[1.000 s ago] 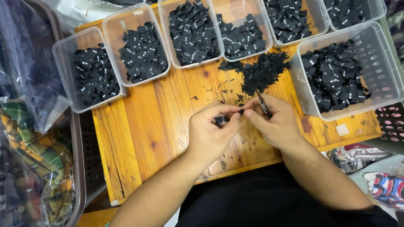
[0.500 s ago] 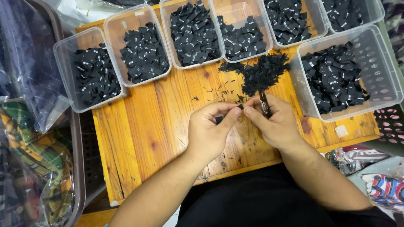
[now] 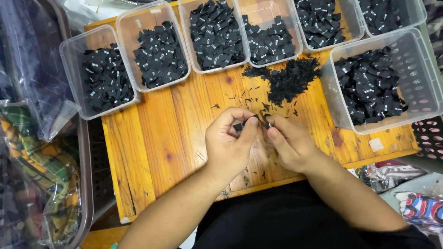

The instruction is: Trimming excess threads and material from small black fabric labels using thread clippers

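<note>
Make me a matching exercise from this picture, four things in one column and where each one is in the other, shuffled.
Things:
1. small black label
2. loose pile of black scraps
3. large clear tub
4. plaid fabric in a clear bag

Places:
A. far left, beside the wooden table
B. pinched in the left hand, next to the right hand
C. right end of the table
D. on the bare wood, just beyond the hands

Pairs: 1-B, 2-D, 3-C, 4-A

Wooden table [image 3: 157, 138] bears label tubs [image 3: 104, 76], black scraps [image 3: 290, 80].
</note>
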